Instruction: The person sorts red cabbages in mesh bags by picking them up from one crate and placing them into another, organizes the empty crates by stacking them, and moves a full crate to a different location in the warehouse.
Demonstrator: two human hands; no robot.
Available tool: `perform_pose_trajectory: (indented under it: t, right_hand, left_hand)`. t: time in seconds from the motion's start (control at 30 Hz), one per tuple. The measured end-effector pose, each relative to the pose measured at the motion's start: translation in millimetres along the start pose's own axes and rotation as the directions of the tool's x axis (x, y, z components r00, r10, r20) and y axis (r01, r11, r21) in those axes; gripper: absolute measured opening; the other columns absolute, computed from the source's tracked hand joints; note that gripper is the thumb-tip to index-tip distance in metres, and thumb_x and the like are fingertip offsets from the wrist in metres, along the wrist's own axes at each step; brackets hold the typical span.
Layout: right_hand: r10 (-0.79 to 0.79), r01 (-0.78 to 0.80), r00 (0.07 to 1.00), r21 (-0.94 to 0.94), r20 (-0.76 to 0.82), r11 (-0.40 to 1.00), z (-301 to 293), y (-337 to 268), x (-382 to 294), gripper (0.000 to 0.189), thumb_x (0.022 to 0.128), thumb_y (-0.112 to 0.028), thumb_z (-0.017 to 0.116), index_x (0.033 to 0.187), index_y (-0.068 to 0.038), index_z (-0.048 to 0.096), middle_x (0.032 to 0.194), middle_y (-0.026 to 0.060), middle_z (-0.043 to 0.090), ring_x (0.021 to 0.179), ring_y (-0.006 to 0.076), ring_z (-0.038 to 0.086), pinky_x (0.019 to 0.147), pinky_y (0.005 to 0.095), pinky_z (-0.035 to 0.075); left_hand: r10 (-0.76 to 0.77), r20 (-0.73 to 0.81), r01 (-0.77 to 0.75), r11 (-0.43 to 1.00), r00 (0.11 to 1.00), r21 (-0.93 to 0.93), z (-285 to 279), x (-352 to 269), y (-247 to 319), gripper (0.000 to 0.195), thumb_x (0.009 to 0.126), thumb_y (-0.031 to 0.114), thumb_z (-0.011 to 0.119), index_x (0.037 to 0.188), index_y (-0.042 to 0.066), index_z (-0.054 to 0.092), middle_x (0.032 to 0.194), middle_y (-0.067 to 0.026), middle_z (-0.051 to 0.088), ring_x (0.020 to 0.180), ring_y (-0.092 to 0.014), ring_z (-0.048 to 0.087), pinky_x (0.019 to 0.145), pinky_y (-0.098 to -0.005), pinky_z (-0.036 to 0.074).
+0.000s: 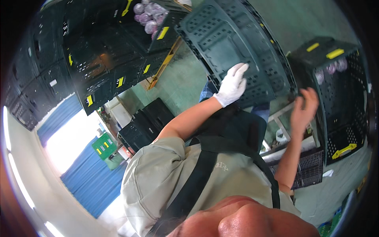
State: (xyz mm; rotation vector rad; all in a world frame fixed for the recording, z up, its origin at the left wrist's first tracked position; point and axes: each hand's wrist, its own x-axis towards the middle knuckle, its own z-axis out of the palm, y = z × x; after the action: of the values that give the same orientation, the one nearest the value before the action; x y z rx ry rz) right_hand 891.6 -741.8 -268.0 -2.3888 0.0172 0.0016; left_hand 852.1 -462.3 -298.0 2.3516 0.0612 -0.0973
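Observation:
A dark green perforated plastic crate [219, 38], apparently folding, stands tilted before me. Across its panel lies my left hand [232, 85] in a white glove, fingers extended and palm towards the plastic; it does not grip an edge. Just beyond the crate's lower right corner, my bare right hand [304, 111] is raised and slightly blurred, fingers apart, holding nothing. Whether it touches the crate's edge cannot be told. To its right is another dark crate [340, 112], with yellow tags and several wrapped pinkish-purple round items [331, 68] inside.
Dark crates [97, 56] fill the upper left on a wooden pallet [167, 63]; one holds wrapped round items [149, 19]. Black crates [145, 124] stand lower left, near a green crate [104, 145]. A pale metal frame [279, 120] and a black basket [311, 170] are below my right hand.

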Motion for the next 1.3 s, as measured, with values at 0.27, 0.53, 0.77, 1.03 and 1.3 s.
perform_pose_trajectory:
  t: [0.27,0.53,0.77,1.03,1.3]
  right_hand:
    - [-0.764,-0.141,0.507,0.913,0.398,0.382,28.4,-362.4,43.6,0.019,0.088,-0.003,0.056,0.104,0.001,0.064,0.096,0.0115,0.064,0.086,0.0180,0.062,0.080,0.0313,0.049]
    - [-0.798,0.054,-0.581,0.986,0.159,0.157,4.0,-574.0,-35.5,0.021,0.087,-0.017,0.061,0.098,0.000,0.067,0.091,0.0103,0.068,0.088,0.0201,0.066,0.082,0.0325,0.052]
    - [-0.788,0.078,-0.551,0.957,0.276,0.280,1.9,-580.0,-47.1,0.024,0.089,-0.014,0.057,0.109,-0.002,0.063,0.096,0.0077,0.068,0.088,0.0148,0.064,0.083,0.0316,0.052]
    - [-0.585,-0.314,0.061,0.572,0.809,0.758,176.4,-450.5,-52.6,0.029,0.096,-0.015,0.056,0.123,-0.002,0.055,0.107,0.0092,0.064,0.096,0.0178,0.063,0.083,0.0335,0.053]
    - [-0.525,-0.726,0.147,0.452,0.838,0.518,235.4,-480.9,-79.7,0.039,0.095,-0.019,0.058,0.127,0.002,0.049,0.130,0.0198,0.055,0.123,0.0295,0.053,0.103,0.0443,0.044]
  left_hand:
    - [0.113,-0.188,-0.033,0.923,0.976,0.383,-165.8,-18.2,-149.7,0.052,0.076,-0.001,0.055,0.127,0.006,0.054,0.125,-0.0204,0.054,0.113,-0.039,0.054,0.096,-0.0440,0.048]
    - [0.427,-0.557,0.086,0.734,0.712,0.674,-415.2,-82.8,-115.2,0.044,0.076,-0.010,0.059,0.118,0.005,0.061,0.118,-0.0158,0.060,0.113,-0.036,0.056,0.098,-0.0438,0.045]
    - [0.192,-0.753,0.650,0.401,0.630,0.646,-524.2,-218.0,-168.2,0.045,0.090,0.028,0.064,0.126,0.004,0.054,0.121,-0.0164,0.057,0.116,-0.035,0.052,0.099,-0.0455,0.040]
    - [0.036,-0.701,0.605,0.475,0.712,0.639,-507.5,-180.7,-133.4,0.037,0.082,0.038,0.068,0.100,0.007,0.061,0.085,-0.0130,0.064,0.082,-0.031,0.064,0.074,-0.0437,0.050]
    - [0.362,-0.493,0.221,0.583,0.791,0.782,-463.8,-192.5,-112.3,0.033,0.082,0.039,0.066,0.091,0.007,0.061,0.077,-0.0139,0.063,0.073,-0.034,0.064,0.064,-0.0446,0.050]
